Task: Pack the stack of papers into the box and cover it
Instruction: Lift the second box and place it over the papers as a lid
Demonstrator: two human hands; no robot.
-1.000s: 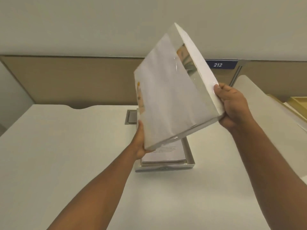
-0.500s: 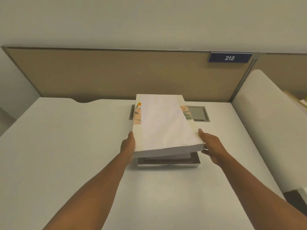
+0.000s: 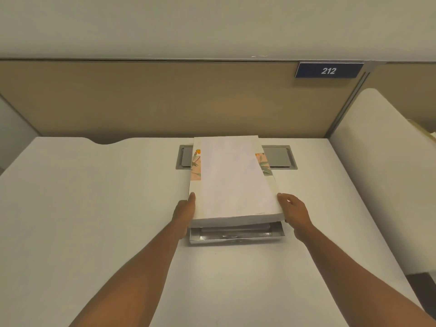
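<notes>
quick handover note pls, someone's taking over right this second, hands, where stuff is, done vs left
Left hand: gripping the lid's left edge near the front corner.
Right hand: holding the lid's right front corner.
The lid hovers tilted over the box, its front edge raised, not seated.
Papers already lie inside the box on the table.
Done: papers packed.
Left: square the lid up, lower it and press it shut.

Both bare forearms reached forward from the near edge and converged toward the middle. The left hand (image 3: 185,214) was pressed flat against the left side of the lid (image 3: 232,182), thumb up along its edge (its fingers hidden beneath). The right hand (image 3: 295,214) cupped the lid's near right corner, fingers curled against the side, wrist angled slightly inward.
</notes>
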